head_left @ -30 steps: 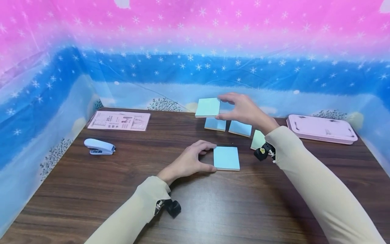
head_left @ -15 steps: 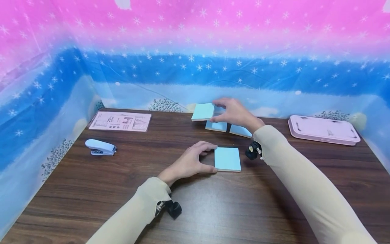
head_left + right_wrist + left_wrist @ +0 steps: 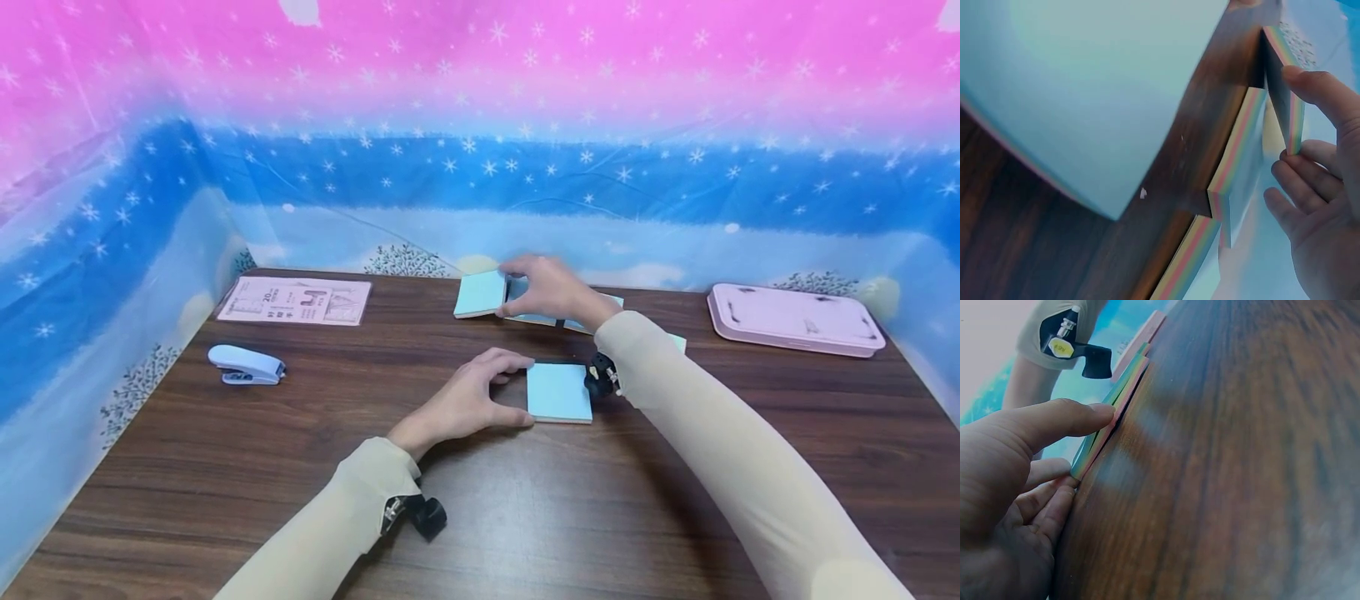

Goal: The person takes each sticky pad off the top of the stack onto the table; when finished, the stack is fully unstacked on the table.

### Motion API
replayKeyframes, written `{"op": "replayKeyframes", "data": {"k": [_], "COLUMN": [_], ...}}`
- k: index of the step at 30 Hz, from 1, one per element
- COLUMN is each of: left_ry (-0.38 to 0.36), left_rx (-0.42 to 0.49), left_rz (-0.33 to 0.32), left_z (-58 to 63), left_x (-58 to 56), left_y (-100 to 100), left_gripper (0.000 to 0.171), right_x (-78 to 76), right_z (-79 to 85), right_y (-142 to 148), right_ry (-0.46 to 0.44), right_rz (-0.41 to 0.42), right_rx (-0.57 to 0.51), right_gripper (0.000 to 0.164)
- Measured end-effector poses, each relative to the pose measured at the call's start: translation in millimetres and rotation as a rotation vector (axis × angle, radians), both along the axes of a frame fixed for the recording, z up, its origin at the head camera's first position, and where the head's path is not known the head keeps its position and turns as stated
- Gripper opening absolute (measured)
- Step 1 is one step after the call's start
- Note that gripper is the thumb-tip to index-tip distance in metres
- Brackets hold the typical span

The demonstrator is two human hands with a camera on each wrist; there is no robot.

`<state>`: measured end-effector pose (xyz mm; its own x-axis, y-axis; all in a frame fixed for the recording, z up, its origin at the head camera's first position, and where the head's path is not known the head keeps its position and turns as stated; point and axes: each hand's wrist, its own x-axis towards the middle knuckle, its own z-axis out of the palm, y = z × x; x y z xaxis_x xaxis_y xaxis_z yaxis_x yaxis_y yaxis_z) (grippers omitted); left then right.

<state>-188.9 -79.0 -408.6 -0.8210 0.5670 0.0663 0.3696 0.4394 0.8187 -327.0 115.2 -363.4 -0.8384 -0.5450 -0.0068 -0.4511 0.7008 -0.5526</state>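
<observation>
My right hand (image 3: pixel 558 292) pinches a pale green sticky note pad (image 3: pixel 480 294) by its right side, at the back of the table. In the right wrist view, thumb and fingers hold this pad's striped edge (image 3: pixel 1295 125); whether it touches the table I cannot tell. My left hand (image 3: pixel 468 396) grips a light blue sticky note pad (image 3: pixel 558 392) lying mid-table, thumb and fingers at its left corners. Its layered colours (image 3: pixel 1124 394) show in the left wrist view. More sticky note pads (image 3: pixel 1238 147) lie in a row beyond, partly hidden by the right hand and sleeve.
A white stapler (image 3: pixel 246 365) sits at the left, with a flat pink printed packet (image 3: pixel 296 300) behind it. At the back right lies a pink case (image 3: pixel 795 319). A snowflake-patterned cloth (image 3: pixel 420 167) hangs along the table's back and left edges.
The right hand has come down and leftward with the green pad, from above the blue pads to near the tabletop beside them. My left hand keeps its place on its pad.
</observation>
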Motion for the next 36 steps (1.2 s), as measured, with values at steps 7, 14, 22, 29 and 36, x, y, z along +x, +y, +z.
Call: {"op": "replayKeyframes", "data": {"k": [7, 14, 22, 29, 36], "left_ry": [0.019, 0.024, 0.026, 0.011, -0.005], "left_rx": [0.000, 0.006, 0.007, 0.013, 0.018], "left_rz": [-0.002, 0.001, -0.015, -0.020, -0.005], "left_z": [0.3, -1.4, -4.2, -4.6, -5.5], "left_x": [-0.3, -1.1, -2.6, -3.6, -4.8], "left_y": [-0.3, 2.8, 7.7, 7.6, 1.7], "left_gripper": [0.071, 0.073, 0.072, 0.073, 0.073], "right_x": [1.6, 0.7, 4.1, 10.3, 23.5], "right_z": [-2.4, -5.9, -6.7, 2.1, 11.3], "right_y": [-11.2, -12.8, -1.4, 16.6, 35.6], "right_ry": [0.000, 0.011, 0.018, 0.047, 0.100], "right_rz": [0.009, 0.021, 0.004, 0.012, 0.045], "right_rx": [0.081, 0.127, 0.126, 0.107, 0.087], "right_gripper": [0.079, 0.073, 0.072, 0.071, 0.067]}}
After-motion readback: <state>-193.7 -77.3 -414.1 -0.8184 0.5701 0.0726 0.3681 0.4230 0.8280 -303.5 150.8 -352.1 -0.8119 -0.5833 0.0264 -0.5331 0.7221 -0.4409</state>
